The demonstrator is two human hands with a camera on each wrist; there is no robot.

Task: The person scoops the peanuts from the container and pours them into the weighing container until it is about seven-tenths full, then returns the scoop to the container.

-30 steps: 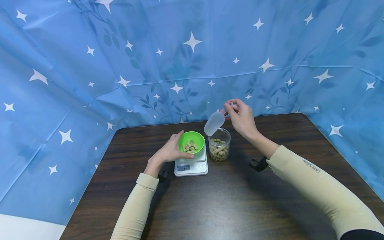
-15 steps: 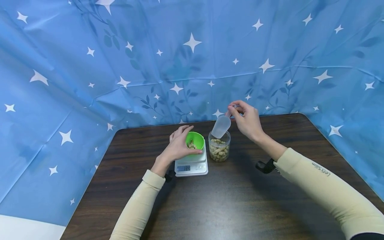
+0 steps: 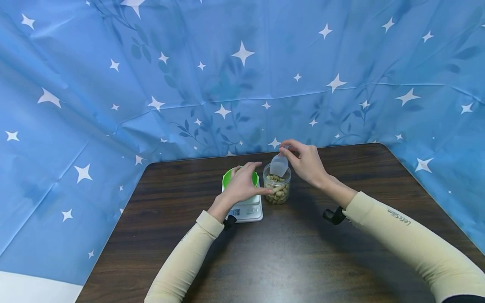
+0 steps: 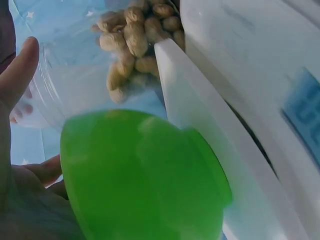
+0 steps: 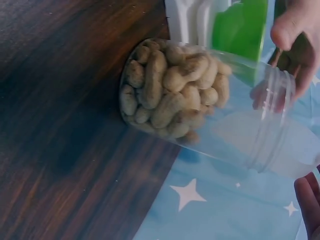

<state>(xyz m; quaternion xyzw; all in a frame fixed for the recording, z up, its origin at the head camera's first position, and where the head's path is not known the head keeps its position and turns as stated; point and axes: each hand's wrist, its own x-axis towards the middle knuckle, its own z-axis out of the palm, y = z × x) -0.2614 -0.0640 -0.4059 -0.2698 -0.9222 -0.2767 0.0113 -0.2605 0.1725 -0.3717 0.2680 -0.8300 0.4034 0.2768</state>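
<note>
Currently the right hand (image 3: 306, 163) pinches a translucent plastic scoop (image 3: 279, 165), dipped into the clear peanut jar (image 3: 278, 189) beside the white scale (image 3: 248, 209). Left hand (image 3: 244, 185), fingers relaxed, touches the jar over the green bowl (image 3: 226, 178). Next move likely requires lifting a level scoopful.

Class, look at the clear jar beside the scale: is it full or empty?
Partly full: the jar holds unshelled peanuts in its lower part, lid off.

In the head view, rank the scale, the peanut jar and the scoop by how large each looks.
1. White scale, though the left hand and green bowl cover part of it.
2. Peanut jar.
3. Clear scoop, held by the right hand in the jar's mouth.
</note>
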